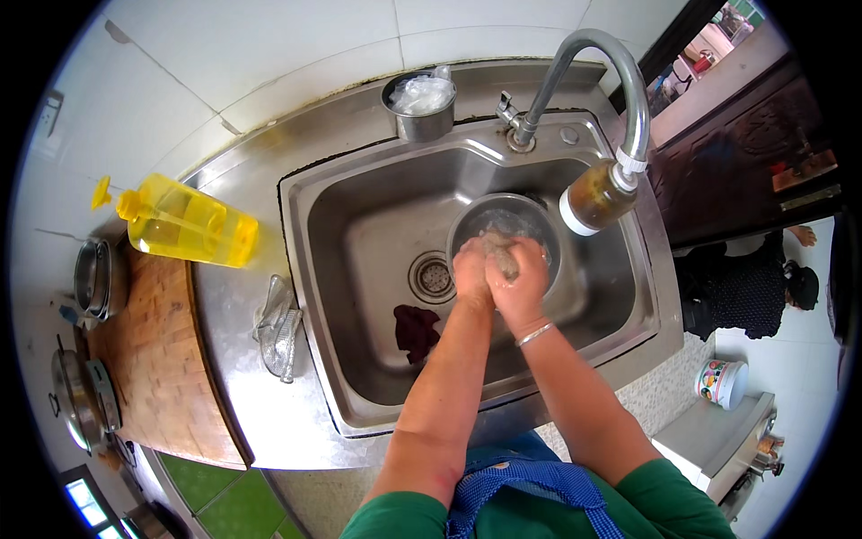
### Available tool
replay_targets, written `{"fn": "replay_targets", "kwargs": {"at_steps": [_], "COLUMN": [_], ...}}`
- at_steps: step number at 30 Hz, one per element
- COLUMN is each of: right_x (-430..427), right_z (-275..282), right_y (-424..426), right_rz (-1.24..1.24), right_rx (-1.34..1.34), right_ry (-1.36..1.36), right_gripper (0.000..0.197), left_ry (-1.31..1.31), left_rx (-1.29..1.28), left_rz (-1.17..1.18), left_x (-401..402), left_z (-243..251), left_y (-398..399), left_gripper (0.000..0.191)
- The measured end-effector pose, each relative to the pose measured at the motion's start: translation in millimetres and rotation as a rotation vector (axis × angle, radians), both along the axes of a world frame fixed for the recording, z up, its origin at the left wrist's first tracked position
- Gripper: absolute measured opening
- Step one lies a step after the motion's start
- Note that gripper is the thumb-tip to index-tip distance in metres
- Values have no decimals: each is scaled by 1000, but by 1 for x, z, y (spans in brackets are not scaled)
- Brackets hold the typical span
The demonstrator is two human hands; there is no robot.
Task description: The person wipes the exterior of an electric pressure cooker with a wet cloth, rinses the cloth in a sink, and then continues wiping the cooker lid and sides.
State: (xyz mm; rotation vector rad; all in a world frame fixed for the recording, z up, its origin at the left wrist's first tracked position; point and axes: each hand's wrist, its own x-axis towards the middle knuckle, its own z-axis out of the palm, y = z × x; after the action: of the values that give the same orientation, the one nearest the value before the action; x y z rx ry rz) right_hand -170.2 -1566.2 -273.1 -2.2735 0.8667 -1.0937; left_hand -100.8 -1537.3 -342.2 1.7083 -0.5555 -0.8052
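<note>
A round metal bowl (553, 236) with water in it stands in the stainless steel sink (377, 222), right of the drain. Inside its rim, my left hand (473, 269) and my right hand (525, 275) are pressed together around a wet grey-brown wad (500, 248), which looks like a cloth or scrubbing pad. Both hands grip it, the right one with its thumb across the near side. My left fingertips are partly hidden. A dark maroon cloth (416, 332) lies crumpled on the sink floor beside my left forearm.
A curved faucet (636, 108) with a brownish filter (596, 195) hangs over the sink's right side. A metal pot (424, 124) holding clear plastic stands behind. Left are a yellow soap bottle (192, 222), a mesh cloth (277, 333) and a wooden board (158, 350). A person (747, 290) is at right.
</note>
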Motion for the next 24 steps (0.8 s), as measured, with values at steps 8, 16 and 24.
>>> {"fn": "replay_targets", "kwargs": {"at_steps": [8, 16, 24], "right_x": [2, -44, -29], "right_z": [-11, -41, -69], "right_y": [-63, -128, -87], "right_rz": [-103, -165, 205], "right_rx": [373, 183, 449], "right_ry": [210, 537, 773], "right_gripper": [31, 42, 58], "left_ry": [1084, 793, -491], "left_rx": [-322, -206, 579], "left_rz": [499, 603, -176], "left_x": [-15, 25, 7], "left_z": [52, 53, 11], "left_y": [5, 24, -15], "left_gripper": [31, 33, 46]}}
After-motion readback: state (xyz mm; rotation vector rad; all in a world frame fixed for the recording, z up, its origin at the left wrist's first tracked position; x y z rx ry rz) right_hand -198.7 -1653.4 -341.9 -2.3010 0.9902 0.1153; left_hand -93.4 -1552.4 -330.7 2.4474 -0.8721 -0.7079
